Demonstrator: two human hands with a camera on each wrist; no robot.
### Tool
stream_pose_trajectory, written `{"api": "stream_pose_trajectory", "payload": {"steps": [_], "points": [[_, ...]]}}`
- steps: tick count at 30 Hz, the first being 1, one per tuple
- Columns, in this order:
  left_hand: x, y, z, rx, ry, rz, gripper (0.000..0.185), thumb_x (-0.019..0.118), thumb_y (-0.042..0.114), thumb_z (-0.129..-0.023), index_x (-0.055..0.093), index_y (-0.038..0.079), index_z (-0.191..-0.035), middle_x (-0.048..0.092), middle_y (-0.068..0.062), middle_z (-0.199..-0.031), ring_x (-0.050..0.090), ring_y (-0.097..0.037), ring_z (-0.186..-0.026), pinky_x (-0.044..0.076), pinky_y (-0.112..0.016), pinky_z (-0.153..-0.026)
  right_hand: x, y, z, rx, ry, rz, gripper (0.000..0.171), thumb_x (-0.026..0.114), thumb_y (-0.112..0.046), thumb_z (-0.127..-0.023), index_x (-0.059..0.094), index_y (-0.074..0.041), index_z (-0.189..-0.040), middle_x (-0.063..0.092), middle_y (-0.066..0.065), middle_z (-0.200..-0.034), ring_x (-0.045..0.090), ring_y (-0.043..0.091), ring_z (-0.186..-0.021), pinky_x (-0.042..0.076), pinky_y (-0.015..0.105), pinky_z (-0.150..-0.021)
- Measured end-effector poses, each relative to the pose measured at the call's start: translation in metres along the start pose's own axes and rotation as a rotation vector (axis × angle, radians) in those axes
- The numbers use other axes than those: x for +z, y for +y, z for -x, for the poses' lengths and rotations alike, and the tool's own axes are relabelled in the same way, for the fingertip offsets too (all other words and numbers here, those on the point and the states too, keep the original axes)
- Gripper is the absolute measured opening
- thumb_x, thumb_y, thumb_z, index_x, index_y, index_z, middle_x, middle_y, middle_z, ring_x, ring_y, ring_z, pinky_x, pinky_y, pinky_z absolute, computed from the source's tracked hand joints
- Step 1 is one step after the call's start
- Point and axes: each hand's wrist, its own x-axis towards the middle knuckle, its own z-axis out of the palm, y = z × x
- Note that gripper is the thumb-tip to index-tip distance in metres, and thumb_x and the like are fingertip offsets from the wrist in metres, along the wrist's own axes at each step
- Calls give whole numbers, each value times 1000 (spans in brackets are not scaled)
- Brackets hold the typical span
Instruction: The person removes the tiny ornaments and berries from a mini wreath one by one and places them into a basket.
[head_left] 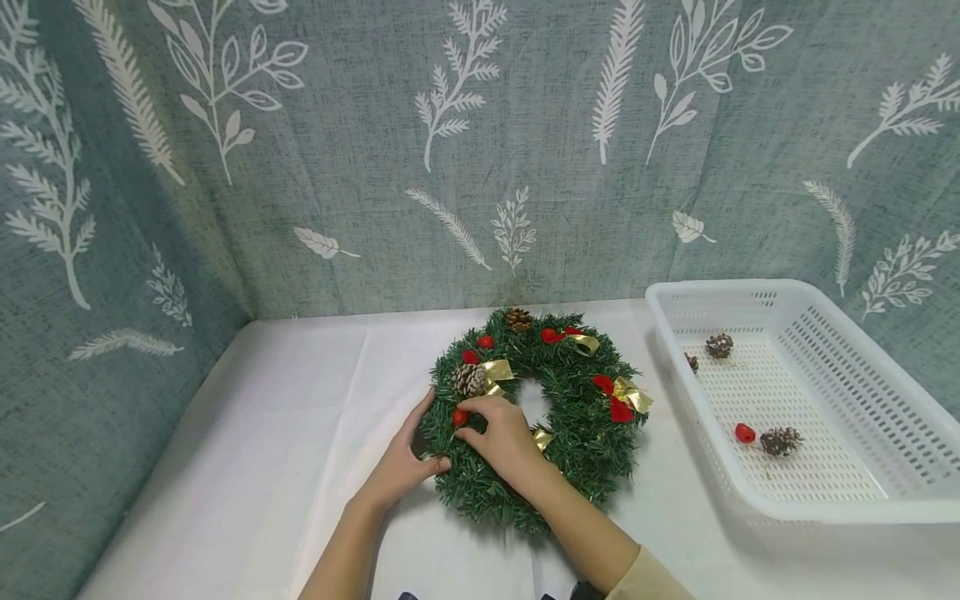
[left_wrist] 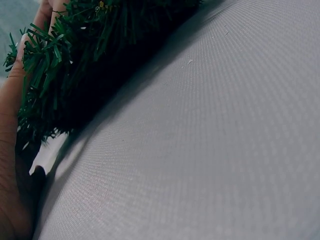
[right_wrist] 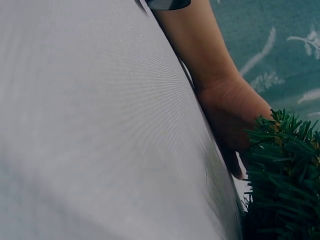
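Green plastic needles make up the wreath, which lies flat on the white tablecloth with its open centre facing up; being a ring, it has no long axis and points no particular way. No brand, label or writing can be read on anything here.

At the wreath's near-left edge, the left hand rests against the outer rim, fingers loosely curved along the needles and the thumb lying on top of them; the left wrist view shows the palm pressed to the greenery just above the cloth. Whether it truly grips the rim or only steadies it cannot be told. Just beside it, over the wreath's left arc, the right hand lies on top of the ring with its fingertips bent and closed in a pinch on a small red berry set among the needles.

Farther round the wreath sit a frosted pinecone, gold ribbon bows and more red berries, with a brown pinecone at the far edge.

Right of the wreath, a little apart from it, stands a white perforated basket holding loose pinecones and one red berry. Beyond the wreath hangs a grey-green curtain printed with white leaves.
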Motion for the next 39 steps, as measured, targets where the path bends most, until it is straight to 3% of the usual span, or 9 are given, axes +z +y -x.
{"api": "stream_pose_trajectory", "payload": {"steps": [6, 16, 25, 33, 39], "points": [[1, 1, 0, 3, 1, 16, 105, 73, 60, -70, 15, 32, -152, 13, -6, -159, 9, -41, -143, 13, -71, -106, 1, 2, 0, -39, 40, -61, 31, 76, -10, -79, 70, -4, -108, 66, 7, -100, 62, 22, -94, 55, 33, -79], [0, 2, 0, -8, 2, 20, 103, 75, 57, -70, 15, 35, -151, 12, -4, -159, 7, -40, -144, 13, -71, -105, -1, -1, 1, -48, 55, -45, 18, 76, -11, -78, 70, -7, -94, 69, 5, -96, 65, 21, -93, 54, 34, -80], [1, 1, -1, -14, 5, 6, 103, 75, 57, -70, 15, 35, -152, 13, -3, -159, 9, -39, -143, 14, -70, -106, -3, -2, 2, -33, 4, 15, 25, 77, -13, -78, 72, -6, -101, 64, 8, -101, 61, 24, -95, 54, 37, -81], [0, -1, -1, 8, 1, -1, 104, 74, 57, -71, 14, 33, -152, 13, -5, -159, 11, -41, -143, 15, -71, -105, -4, -3, 4, -106, 77, 7, 23, 79, -17, -76, 72, -7, -96, 70, 4, -97, 64, 20, -94, 54, 33, -81], [0, 0, -1, 8, 0, -13, 103, 74, 58, -72, 14, 32, -152, 12, -5, -159, 10, -41, -143, 14, -71, -105, -8, -5, 5, -101, 118, -31, 27, 77, -21, -78, 72, -7, -100, 71, 4, -97, 66, 18, -93, 55, 32, -79]]}}
